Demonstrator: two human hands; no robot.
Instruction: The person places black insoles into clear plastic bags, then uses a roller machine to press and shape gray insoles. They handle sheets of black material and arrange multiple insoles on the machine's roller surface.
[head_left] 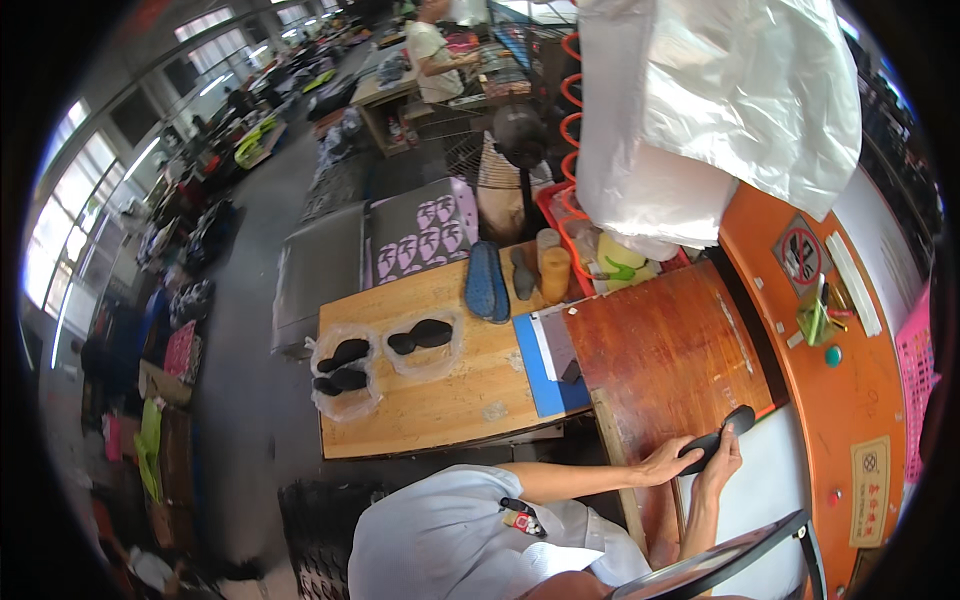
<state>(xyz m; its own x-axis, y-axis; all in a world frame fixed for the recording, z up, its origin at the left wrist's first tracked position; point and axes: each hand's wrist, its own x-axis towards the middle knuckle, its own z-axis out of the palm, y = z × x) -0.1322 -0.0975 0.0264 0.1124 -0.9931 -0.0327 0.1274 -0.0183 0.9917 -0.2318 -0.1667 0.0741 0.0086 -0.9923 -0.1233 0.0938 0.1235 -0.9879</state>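
Observation:
A black insole point(738, 420) lies at the near edge of the red-brown worktop point(660, 350), beside a white surface point(775, 470). My left hand point(665, 462) grips its near end, fingers curled over it. My right hand point(724, 452) rests on the middle of the same insole from below. Both forearms come up from the lower edge, out of my light short-sleeved shirt.
A pale wooden table point(450, 400) holds two clear bags of black insoles point(345, 370), point(425, 338), a blue insole point(487, 282), a blue mat point(535, 370) and a tan cylinder point(554, 272). An orange machine panel point(840, 390) curves on the right under a big white bag point(720, 110). Another person point(432, 50) works far back.

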